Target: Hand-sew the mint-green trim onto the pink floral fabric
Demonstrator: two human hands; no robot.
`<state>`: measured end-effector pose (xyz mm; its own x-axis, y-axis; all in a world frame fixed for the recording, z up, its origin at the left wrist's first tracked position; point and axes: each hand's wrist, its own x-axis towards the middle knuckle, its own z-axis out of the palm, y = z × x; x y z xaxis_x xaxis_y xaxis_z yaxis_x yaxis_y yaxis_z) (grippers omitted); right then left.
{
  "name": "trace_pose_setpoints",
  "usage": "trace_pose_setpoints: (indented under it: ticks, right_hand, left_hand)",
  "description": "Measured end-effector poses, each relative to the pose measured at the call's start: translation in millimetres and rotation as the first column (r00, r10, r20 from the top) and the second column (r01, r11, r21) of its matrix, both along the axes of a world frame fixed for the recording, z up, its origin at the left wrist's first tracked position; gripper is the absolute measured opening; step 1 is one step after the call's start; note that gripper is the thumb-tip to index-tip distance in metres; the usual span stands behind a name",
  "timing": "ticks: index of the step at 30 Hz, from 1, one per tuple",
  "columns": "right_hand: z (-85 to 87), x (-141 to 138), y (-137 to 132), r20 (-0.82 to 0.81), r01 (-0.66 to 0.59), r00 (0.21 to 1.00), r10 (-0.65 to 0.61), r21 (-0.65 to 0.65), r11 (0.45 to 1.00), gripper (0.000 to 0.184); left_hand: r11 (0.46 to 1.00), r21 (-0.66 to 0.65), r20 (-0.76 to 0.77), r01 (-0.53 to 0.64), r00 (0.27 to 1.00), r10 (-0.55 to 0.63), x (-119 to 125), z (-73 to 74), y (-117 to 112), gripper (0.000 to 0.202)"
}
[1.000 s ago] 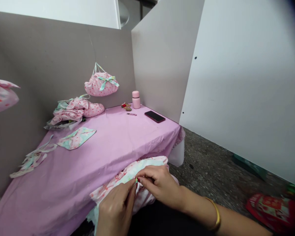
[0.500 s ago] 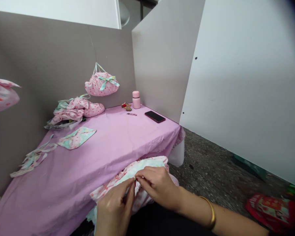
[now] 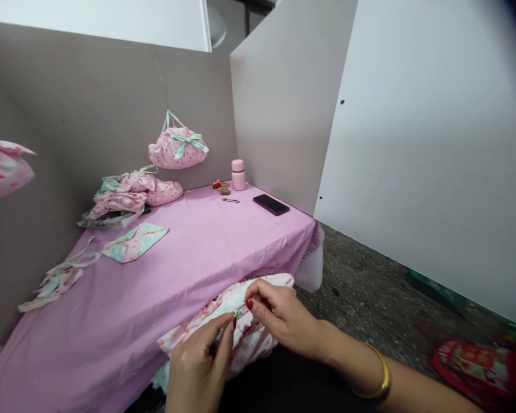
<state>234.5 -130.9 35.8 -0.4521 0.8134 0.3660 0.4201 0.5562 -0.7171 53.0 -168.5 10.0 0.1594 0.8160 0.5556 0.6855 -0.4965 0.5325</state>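
A piece of pink and mint patterned fabric [image 3: 223, 304] lies over the near edge of the pink-covered table [image 3: 189, 252], in my lap. My left hand [image 3: 200, 367] pinches the fabric's edge with thumb and forefinger. My right hand [image 3: 284, 318], with a gold bangle on the wrist, pinches the same edge just to the right, fingertips almost meeting the left hand's. What lies between the fingertips, beyond cloth, is too small to make out.
On the table: a heap of pink pouches [image 3: 129, 195], a flat fabric piece [image 3: 133, 241], fabric strips [image 3: 58, 278], a black phone [image 3: 270, 203], a pink bottle [image 3: 238, 174] and small clips [image 3: 230, 199]. A finished pouch [image 3: 178, 146] hangs on the grey partition. A red packet [image 3: 477, 367] lies on the floor.
My right hand has shifted slightly up and to the right along the fabric edge. The left hand stays pinched in nearly the same spot.
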Motion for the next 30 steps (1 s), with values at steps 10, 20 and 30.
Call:
trace_pose_setpoints:
  ticks: [10,20,30]
  right_hand:
    - [1.1,3.8,-0.2,0.038,-0.067,0.997,0.065,0.053,0.996,0.011]
    - [3.0,5.1,-1.4,0.058,-0.079,0.995,0.076,0.066,0.995,0.012]
    - [-0.6,3.8,0.3,0.155,-0.072,0.986,0.055,0.103,0.992,0.011]
  left_hand:
    - [0.998,-0.056,0.049,0.002,0.999,0.001,1.4,2.1,-0.2,0.016]
    - [0.997,-0.079,0.053,0.026,0.998,-0.021,0.9,2.2,-1.1,0.016]
    - [0.996,-0.059,0.006,0.068,0.998,-0.067,1.3,5.3,-1.4,0.016]
